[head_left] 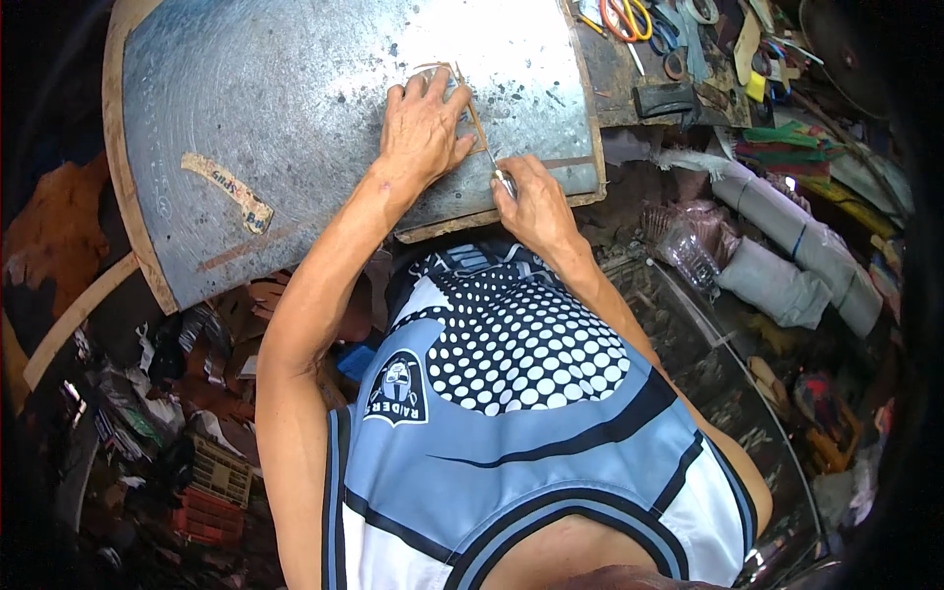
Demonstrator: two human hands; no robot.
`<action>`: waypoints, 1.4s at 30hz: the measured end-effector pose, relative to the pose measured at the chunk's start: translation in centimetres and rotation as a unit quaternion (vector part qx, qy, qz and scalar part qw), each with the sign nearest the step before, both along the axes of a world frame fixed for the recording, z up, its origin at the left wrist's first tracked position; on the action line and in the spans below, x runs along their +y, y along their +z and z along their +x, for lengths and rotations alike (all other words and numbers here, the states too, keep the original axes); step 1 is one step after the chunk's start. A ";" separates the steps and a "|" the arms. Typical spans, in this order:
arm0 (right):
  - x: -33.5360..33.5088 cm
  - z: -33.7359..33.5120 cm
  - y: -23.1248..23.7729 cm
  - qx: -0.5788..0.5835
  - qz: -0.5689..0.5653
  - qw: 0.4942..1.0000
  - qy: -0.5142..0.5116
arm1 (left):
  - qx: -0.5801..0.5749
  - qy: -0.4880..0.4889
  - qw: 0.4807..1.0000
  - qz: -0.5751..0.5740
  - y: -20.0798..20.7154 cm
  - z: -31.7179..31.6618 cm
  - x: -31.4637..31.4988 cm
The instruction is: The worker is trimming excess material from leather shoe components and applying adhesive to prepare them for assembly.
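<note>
The left hand (pixel 426 123) is spread out, palm down, and presses on a small flat piece (pixel 477 123) with a brown edge. It does not curl around anything. The piece lies on the big grey board (pixel 295 108), near the board's right side, and the hand hides a lot of it. The right hand (pixel 532 202) is curled tight around a thin tool (pixel 502 178). The tool's tip is at the low end of the brown edge, but I cannot tell if it touches. I cannot tell just what kind of tool it is

The board has a wood rim. A tan strip (pixel 228 189) with marks on it lies tilted on the left part, well apart from the hands. On a side bench (pixel 615 74) to the right are scissors (pixel 626 18) with bright handles, a dark roll of tape (pixel 675 65) and a black pouch (pixel 666 99). Lower down on the right there is a clear plastic bottle (pixel 688 257)
</note>
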State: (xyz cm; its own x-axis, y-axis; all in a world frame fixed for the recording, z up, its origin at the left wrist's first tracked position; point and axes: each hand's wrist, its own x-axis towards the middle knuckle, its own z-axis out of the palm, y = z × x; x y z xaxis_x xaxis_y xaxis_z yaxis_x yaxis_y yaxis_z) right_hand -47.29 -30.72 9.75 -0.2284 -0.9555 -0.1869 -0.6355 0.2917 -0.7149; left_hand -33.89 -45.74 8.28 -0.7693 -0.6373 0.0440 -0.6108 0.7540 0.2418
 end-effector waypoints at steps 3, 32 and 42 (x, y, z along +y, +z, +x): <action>0.0 -2.1 -0.3 -0.042 -0.040 0.997 0.047 | 0.015 0.023 1.000 0.011 -0.6 1.0 0.6; -9.6 -7.6 -0.7 0.087 -0.129 0.843 0.514 | 0.001 0.111 0.994 -0.002 -1.9 1.3 2.2; -9.7 -9.1 -0.3 0.102 -0.078 0.851 0.509 | -0.029 0.144 0.988 0.055 -1.5 -0.2 4.2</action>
